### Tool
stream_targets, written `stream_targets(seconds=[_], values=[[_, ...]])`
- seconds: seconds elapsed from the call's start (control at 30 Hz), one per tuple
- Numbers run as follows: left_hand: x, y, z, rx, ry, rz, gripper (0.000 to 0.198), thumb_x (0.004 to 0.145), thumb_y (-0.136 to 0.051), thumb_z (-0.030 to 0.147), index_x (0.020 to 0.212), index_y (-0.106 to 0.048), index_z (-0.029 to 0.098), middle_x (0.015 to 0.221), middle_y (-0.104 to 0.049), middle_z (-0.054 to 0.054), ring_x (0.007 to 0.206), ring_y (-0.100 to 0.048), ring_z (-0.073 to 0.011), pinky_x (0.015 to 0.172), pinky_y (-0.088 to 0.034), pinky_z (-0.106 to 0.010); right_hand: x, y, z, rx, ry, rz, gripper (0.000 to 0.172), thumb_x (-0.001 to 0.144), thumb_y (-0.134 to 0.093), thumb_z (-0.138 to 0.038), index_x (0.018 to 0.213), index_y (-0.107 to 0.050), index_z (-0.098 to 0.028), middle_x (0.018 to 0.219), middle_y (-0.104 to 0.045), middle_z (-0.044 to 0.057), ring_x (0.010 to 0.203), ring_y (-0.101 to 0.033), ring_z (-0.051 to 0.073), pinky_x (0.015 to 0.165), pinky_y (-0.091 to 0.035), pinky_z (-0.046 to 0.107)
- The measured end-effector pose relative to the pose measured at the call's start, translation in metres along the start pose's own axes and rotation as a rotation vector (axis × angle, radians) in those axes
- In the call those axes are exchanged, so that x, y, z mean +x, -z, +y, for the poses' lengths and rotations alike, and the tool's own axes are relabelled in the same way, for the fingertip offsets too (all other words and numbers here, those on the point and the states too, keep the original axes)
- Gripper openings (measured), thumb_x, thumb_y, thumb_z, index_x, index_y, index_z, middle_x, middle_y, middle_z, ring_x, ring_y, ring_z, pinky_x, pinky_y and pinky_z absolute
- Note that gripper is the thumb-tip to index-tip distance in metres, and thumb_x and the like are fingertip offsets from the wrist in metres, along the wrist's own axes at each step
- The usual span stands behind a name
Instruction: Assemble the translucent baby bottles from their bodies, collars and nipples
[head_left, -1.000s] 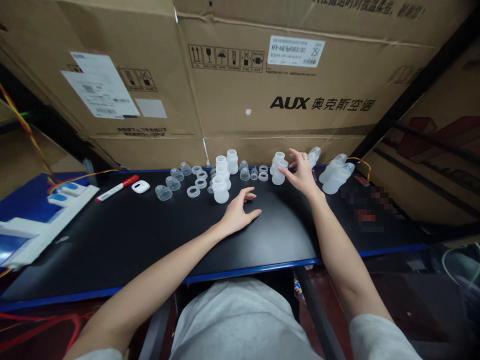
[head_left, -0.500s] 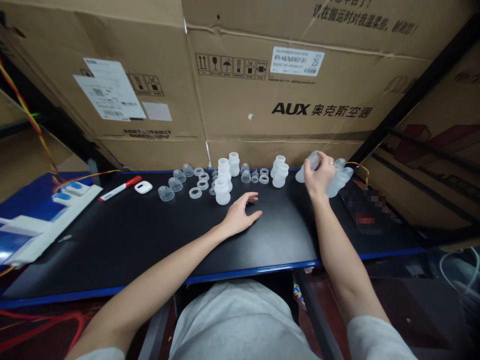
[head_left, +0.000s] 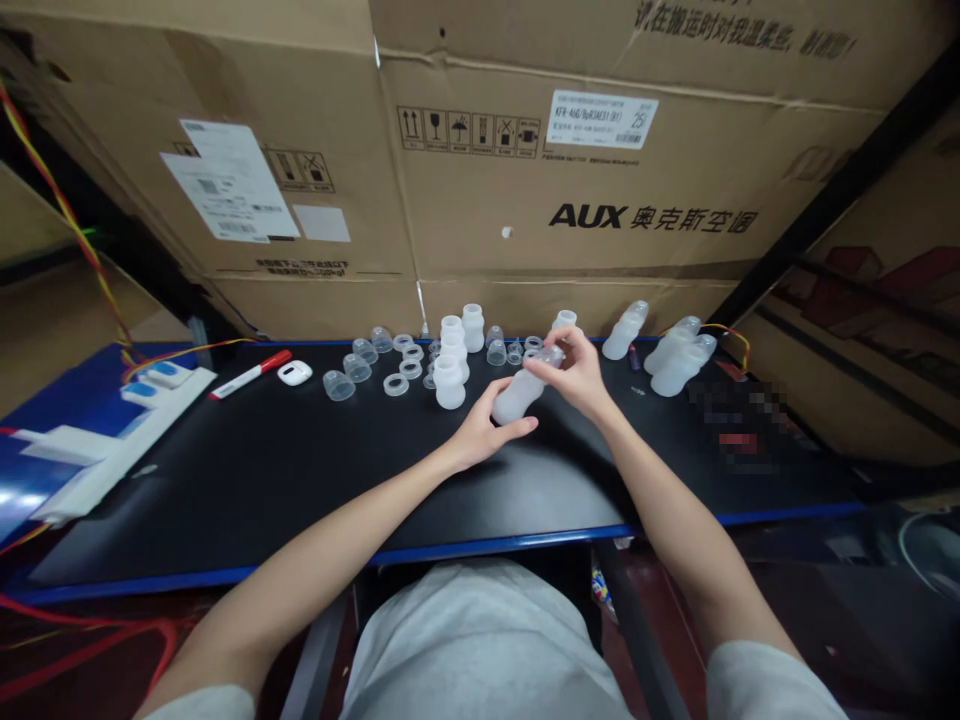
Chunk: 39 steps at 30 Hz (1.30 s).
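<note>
A frosted white baby bottle (head_left: 517,397) with a clear domed cap is tilted between my hands, above the middle of the table. Its lower end lies between the thumb and fingers of my left hand (head_left: 480,430). My right hand (head_left: 577,372) pinches the capped upper end. Just left of my left hand stand uncapped bottles (head_left: 450,382) in a row. Behind my right hand, the neck of another uncapped bottle (head_left: 565,319) shows; the rest is hidden. Several capped bottles (head_left: 679,368) stand to the right.
Clear domed caps (head_left: 339,385) and ring collars (head_left: 396,384) lie in rows on the black table (head_left: 300,480). Farther left are a red-and-white marker (head_left: 251,375), a white case (head_left: 295,373) and a power strip (head_left: 124,455). A large cardboard box (head_left: 480,230) stands behind the table.
My right hand has come left from the capped bottles to the middle, bringing a capped bottle. My left hand, formerly open and unfilled, now holds its lower end.
</note>
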<state>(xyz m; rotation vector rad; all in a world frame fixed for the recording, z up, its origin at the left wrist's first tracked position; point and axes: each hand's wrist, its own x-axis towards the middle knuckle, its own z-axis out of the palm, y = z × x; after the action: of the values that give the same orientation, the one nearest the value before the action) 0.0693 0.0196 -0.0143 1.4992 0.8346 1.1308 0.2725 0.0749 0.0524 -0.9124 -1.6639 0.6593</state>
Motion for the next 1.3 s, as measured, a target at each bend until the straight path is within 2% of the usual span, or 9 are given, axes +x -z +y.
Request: stream_targets(seconds=[0.17, 0.33, 0.5, 0.6, 0.7, 0.8, 0.97, 1.13, 1.3], values=[[-0.003, -0.007, 0.006, 0.010, 0.055, 0.063, 0.067, 0.070, -0.099, 0.038, 0.126, -0.068, 0.019, 0.120, -0.081, -0.010, 0.108, -0.078, -0.0270, 0.101, -0.062, -0.042, -0.015, -0.018, -0.008, -0.083, -0.063, -0.272, 0.049, 0.092, -0.082, -0.066, 0.089, -0.056, -0.025, 0.076, -0.053, -0.003, 0.067, -0.043, 0.015, 0.062, -0.036, 0.031], [-0.001, -0.007, 0.014, -0.148, 0.253, 0.092, 0.061, 0.061, -0.104, 0.037, 0.110, -0.075, 0.015, 0.100, -0.083, -0.008, 0.088, -0.078, -0.0228, 0.087, -0.063, -0.037, -0.011, -0.012, -0.001, -0.041, -0.140, -0.288, 0.050, 0.095, -0.075, -0.070, 0.086, -0.055, -0.025, 0.070, -0.051, -0.004, 0.064, -0.043, 0.015, 0.060, -0.034, 0.031], [0.004, 0.010, 0.023, -0.452, 0.442, -0.101, 0.054, 0.057, -0.101, 0.040, 0.098, -0.079, 0.012, 0.088, -0.082, -0.011, 0.070, -0.075, -0.0207, 0.072, -0.062, -0.034, -0.009, -0.018, -0.004, 0.147, -0.129, -0.206, 0.054, 0.090, -0.078, -0.074, 0.086, -0.054, -0.027, 0.070, -0.053, -0.003, 0.060, -0.045, 0.016, 0.055, -0.040, 0.032], [0.003, 0.018, 0.026, -0.632, 0.508, -0.233, 0.055, 0.068, -0.090, 0.055, 0.101, -0.080, 0.012, 0.086, -0.082, -0.013, 0.064, -0.071, -0.0198, 0.062, -0.058, -0.031, -0.008, -0.012, -0.010, 0.276, -0.159, -0.304, 0.052, 0.089, -0.080, -0.076, 0.097, -0.061, -0.028, 0.081, -0.064, 0.000, 0.063, -0.058, 0.018, 0.058, -0.051, 0.035], [0.002, 0.019, 0.028, -0.693, 0.480, -0.227, 0.056, 0.070, -0.086, 0.055, 0.106, -0.080, 0.012, 0.085, -0.082, -0.013, 0.062, -0.070, -0.0196, 0.059, -0.057, -0.030, -0.006, 0.000, -0.014, 0.415, -0.140, -0.444, 0.054, 0.088, -0.087, -0.066, 0.123, -0.064, -0.032, 0.109, -0.077, 0.006, 0.096, -0.076, 0.026, 0.083, -0.064, 0.043], [0.002, 0.015, 0.027, -0.645, 0.455, -0.196, 0.059, 0.065, -0.091, 0.051, 0.106, -0.080, 0.011, 0.087, -0.083, -0.014, 0.062, -0.071, -0.0201, 0.059, -0.057, -0.031, -0.005, 0.003, -0.010, 0.476, -0.129, -0.469, 0.068, 0.087, -0.090, -0.061, 0.142, -0.059, -0.036, 0.136, -0.074, 0.010, 0.123, -0.074, 0.031, 0.099, -0.064, 0.048], [0.003, 0.009, 0.022, -0.503, 0.392, -0.103, 0.058, 0.063, -0.095, 0.047, 0.103, -0.078, 0.008, 0.093, -0.084, -0.017, 0.065, -0.073, -0.0208, 0.065, -0.060, -0.033, -0.005, -0.003, -0.003, 0.362, -0.199, -0.419, 0.057, 0.088, -0.087, -0.066, 0.126, -0.067, -0.030, 0.123, -0.077, 0.010, 0.107, -0.077, 0.030, 0.085, -0.067, 0.045], [0.006, 0.011, 0.020, -0.481, 0.343, -0.059, 0.057, 0.066, -0.092, 0.047, 0.106, -0.076, 0.010, 0.106, -0.084, -0.019, 0.070, -0.075, -0.0209, 0.071, -0.063, -0.036, -0.003, 0.001, -0.005, 0.424, -0.167, -0.349, 0.074, 0.084, -0.091, -0.063, 0.145, -0.059, -0.036, 0.148, -0.069, 0.011, 0.130, -0.071, 0.032, 0.105, -0.063, 0.050], [0.005, 0.009, 0.020, -0.445, 0.294, -0.083, 0.060, 0.068, -0.088, 0.045, 0.115, -0.072, 0.013, 0.104, -0.083, -0.015, 0.068, -0.075, -0.0218, 0.069, -0.060, -0.036, -0.003, -0.002, -0.002, 0.276, -0.197, -0.331, 0.055, 0.084, -0.090, -0.066, 0.120, -0.070, -0.030, 0.116, -0.075, 0.007, 0.099, -0.073, 0.026, 0.085, -0.066, 0.043]])
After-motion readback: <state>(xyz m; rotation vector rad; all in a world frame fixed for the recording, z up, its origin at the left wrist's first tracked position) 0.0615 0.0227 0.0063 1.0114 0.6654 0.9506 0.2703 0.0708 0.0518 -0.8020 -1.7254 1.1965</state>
